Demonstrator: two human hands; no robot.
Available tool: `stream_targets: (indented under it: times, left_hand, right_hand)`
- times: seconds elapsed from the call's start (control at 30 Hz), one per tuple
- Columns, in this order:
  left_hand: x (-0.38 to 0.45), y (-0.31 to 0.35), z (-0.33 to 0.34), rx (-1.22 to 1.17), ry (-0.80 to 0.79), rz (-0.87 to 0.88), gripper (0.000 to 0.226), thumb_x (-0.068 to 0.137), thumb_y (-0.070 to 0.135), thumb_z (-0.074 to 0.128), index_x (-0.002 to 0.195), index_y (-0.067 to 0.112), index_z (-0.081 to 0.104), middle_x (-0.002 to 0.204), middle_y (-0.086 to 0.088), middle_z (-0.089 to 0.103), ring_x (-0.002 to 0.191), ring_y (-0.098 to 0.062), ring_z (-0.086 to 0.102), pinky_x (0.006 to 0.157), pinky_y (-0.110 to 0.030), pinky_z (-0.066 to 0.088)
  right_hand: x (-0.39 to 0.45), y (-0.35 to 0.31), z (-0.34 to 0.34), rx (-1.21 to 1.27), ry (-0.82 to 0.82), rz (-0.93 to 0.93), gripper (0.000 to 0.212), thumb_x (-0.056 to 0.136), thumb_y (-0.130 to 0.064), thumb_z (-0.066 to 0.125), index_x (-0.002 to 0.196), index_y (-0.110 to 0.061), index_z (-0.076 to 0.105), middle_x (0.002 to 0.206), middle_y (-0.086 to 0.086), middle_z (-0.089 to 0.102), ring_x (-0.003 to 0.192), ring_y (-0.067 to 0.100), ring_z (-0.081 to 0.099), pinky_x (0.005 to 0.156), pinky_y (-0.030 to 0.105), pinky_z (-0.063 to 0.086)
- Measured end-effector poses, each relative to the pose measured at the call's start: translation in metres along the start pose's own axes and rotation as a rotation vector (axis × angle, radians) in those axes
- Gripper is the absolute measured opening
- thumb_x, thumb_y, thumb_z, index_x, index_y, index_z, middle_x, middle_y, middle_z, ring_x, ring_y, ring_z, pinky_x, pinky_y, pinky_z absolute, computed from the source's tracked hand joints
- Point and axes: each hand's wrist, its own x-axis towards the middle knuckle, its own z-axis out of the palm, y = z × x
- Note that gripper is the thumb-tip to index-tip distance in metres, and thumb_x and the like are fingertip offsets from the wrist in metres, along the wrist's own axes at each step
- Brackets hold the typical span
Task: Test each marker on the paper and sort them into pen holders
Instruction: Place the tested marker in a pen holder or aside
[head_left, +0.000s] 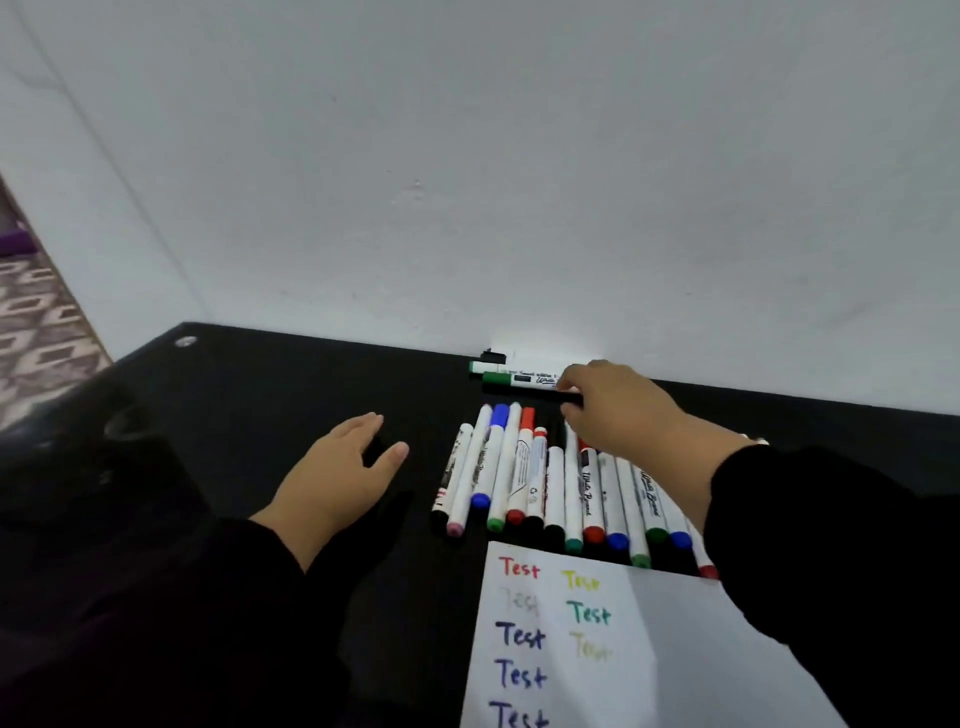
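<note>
Here the right hand (610, 410) has its grip closed on a black marker (524, 393) held level at the back of the desk (270, 384), just in front of two markers (511, 371) lying by the wall. The left hand (337, 467) hovers with fingers apart, holding nothing, left of the marker row (556, 483). The paper (649, 649) with "Test" words lies just before the row.

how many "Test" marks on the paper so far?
8 visible on the paper. Left column, top down: red, faint grey, three dark blue. Right column: yellow, green, pale yellow. More may lie below the frame edge.
</note>
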Motion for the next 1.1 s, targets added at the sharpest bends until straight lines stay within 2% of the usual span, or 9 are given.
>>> stream_targets:
  times: [0.17, 0.27, 0.5, 0.73, 0.9, 1.03, 1.1]
  left_hand:
    - [0.002, -0.016, 0.013, 0.111, -0.048, 0.002, 0.070, 0.090, 0.058, 0.041, 0.149, 0.027, 0.019, 0.156, 0.013, 0.011, 0.144, -0.014, 0.012, 0.117, -0.036, 0.018]
    - [0.002, -0.016, 0.013, 0.123, -0.044, 0.006, 0.071, 0.089, 0.060, 0.040, 0.149, 0.029, 0.017, 0.156, 0.014, 0.008, 0.144, -0.014, 0.010, 0.117, -0.036, 0.017]
    - [0.001, -0.017, 0.014, 0.133, -0.031, 0.011, 0.070, 0.090, 0.059, 0.038, 0.149, 0.028, 0.016, 0.156, 0.015, 0.008, 0.144, -0.012, 0.010, 0.116, -0.032, 0.015]
    - [0.000, -0.017, 0.014, 0.127, -0.044, -0.012, 0.070, 0.090, 0.060, 0.038, 0.149, 0.030, 0.017, 0.155, 0.017, 0.008, 0.143, -0.013, 0.011, 0.115, -0.033, 0.018]
    - [0.000, -0.016, 0.012, 0.121, -0.067, -0.026, 0.070, 0.089, 0.060, 0.039, 0.149, 0.029, 0.019, 0.156, 0.015, 0.010, 0.144, -0.015, 0.013, 0.115, -0.035, 0.020]
    - [-0.009, -0.008, 0.007, 0.111, -0.050, -0.050, 0.064, 0.092, 0.055, 0.040, 0.147, 0.025, 0.026, 0.155, 0.011, 0.019, 0.142, -0.015, 0.019, 0.114, -0.035, 0.023]
    - [-0.020, 0.000, 0.004, 0.043, -0.024, -0.063, 0.058, 0.094, 0.049, 0.042, 0.145, 0.024, 0.031, 0.152, 0.009, 0.026, 0.139, -0.014, 0.026, 0.111, -0.033, 0.026]
  right_hand:
    - [0.043, -0.002, 0.025, -0.066, -0.020, -0.007, 0.040, 0.095, -0.020, 0.047, 0.135, -0.018, 0.043, 0.131, 0.009, 0.048, 0.120, 0.029, 0.044, 0.097, 0.040, 0.040]
    - [0.059, -0.003, 0.035, -0.110, -0.010, -0.014, 0.041, 0.094, -0.012, 0.045, 0.135, -0.016, 0.044, 0.130, 0.010, 0.047, 0.119, 0.029, 0.042, 0.095, 0.039, 0.040]
    - [0.081, -0.005, 0.049, -0.213, 0.018, -0.015, 0.033, 0.093, -0.010, 0.047, 0.126, -0.011, 0.053, 0.124, 0.010, 0.048, 0.115, 0.030, 0.045, 0.090, 0.039, 0.043]
    - [0.082, -0.002, 0.045, -0.171, 0.008, -0.018, 0.030, 0.093, -0.009, 0.049, 0.121, -0.013, 0.057, 0.121, 0.010, 0.055, 0.114, 0.028, 0.048, 0.087, 0.033, 0.042]
    - [0.062, -0.007, 0.034, -0.110, 0.115, -0.050, 0.027, 0.095, -0.012, 0.048, 0.120, -0.013, 0.054, 0.118, 0.008, 0.054, 0.110, 0.026, 0.046, 0.085, 0.036, 0.043]
    - [0.028, -0.015, 0.016, -0.016, 0.148, -0.115, 0.025, 0.096, -0.017, 0.047, 0.120, -0.015, 0.055, 0.118, 0.005, 0.055, 0.112, 0.024, 0.044, 0.090, 0.041, 0.043]
    - [0.006, -0.018, 0.004, 0.026, 0.154, -0.150, 0.026, 0.097, -0.018, 0.046, 0.122, -0.016, 0.055, 0.118, 0.004, 0.055, 0.113, 0.023, 0.041, 0.091, 0.039, 0.041]
